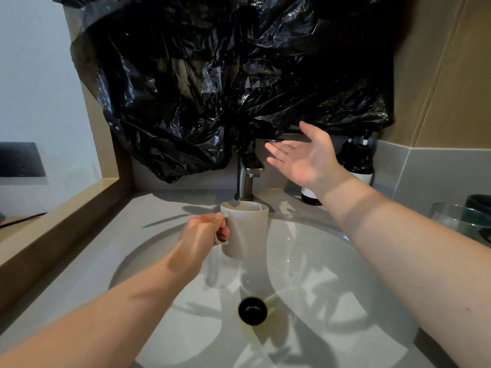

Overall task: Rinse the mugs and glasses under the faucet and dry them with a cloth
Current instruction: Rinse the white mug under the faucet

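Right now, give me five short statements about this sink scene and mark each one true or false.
1. The left hand holds the mug by its handle. True.
2. The right hand grips the faucet. False: it is open, fingers straight, near the faucet's lever and holding nothing.
3. The mug lies on its side in the sink. False: it is upright, held above the basin.
4. Dark bottles stand to the right of the faucet. True.
5. A white towel hangs behind the faucet. False: black plastic hangs there.
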Tool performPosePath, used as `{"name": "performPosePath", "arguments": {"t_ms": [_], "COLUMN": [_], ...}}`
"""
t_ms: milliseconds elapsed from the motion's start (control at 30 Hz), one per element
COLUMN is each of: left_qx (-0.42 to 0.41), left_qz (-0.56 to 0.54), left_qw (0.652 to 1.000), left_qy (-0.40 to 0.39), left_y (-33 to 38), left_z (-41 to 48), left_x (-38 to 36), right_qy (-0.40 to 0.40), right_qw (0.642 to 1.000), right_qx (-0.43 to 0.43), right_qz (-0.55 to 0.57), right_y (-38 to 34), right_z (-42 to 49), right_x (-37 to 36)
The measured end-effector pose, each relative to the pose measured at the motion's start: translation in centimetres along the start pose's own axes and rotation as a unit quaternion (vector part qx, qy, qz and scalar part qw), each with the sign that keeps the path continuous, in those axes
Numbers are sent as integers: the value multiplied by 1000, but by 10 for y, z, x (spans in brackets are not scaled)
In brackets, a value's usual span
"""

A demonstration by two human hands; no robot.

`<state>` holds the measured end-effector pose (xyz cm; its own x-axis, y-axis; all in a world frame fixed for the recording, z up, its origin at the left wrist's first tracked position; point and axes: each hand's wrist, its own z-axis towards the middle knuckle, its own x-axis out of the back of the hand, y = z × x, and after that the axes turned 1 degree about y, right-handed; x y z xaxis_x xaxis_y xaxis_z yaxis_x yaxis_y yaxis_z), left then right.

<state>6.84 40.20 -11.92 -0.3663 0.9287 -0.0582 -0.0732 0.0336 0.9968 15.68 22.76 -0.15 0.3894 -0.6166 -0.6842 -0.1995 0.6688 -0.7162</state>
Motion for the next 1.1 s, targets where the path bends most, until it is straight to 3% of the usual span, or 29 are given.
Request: {"name": "performPosePath", "arguments": {"t_ms": [333, 600, 767, 900, 1000, 1100], "left_qx": [12, 103, 115, 131, 132, 128], "left_qz": [38, 70, 101, 54, -25, -64], "left_qw": [999, 991, 987, 988, 990, 990], "left_qy": [21, 42, 54, 59, 35, -5], "left_y": [4, 14, 15, 18, 18, 17], "left_z": [-5, 4, 4, 0, -12, -19], "left_x": [1, -13, -13, -13, -11, -10], "right_qy": [25, 25, 29, 96, 189, 202], "right_qw": [999, 999, 998, 988, 924, 901], "right_qx": [7, 6, 10, -10, -27, -93], "right_qz": [40, 47, 51, -120, -331, -373], "right_y": [-3, -6, -5, 6, 24, 45], "right_z": [7, 11, 9, 6, -10, -34], "right_x": [-2, -9, -12, -1, 22, 51]}}
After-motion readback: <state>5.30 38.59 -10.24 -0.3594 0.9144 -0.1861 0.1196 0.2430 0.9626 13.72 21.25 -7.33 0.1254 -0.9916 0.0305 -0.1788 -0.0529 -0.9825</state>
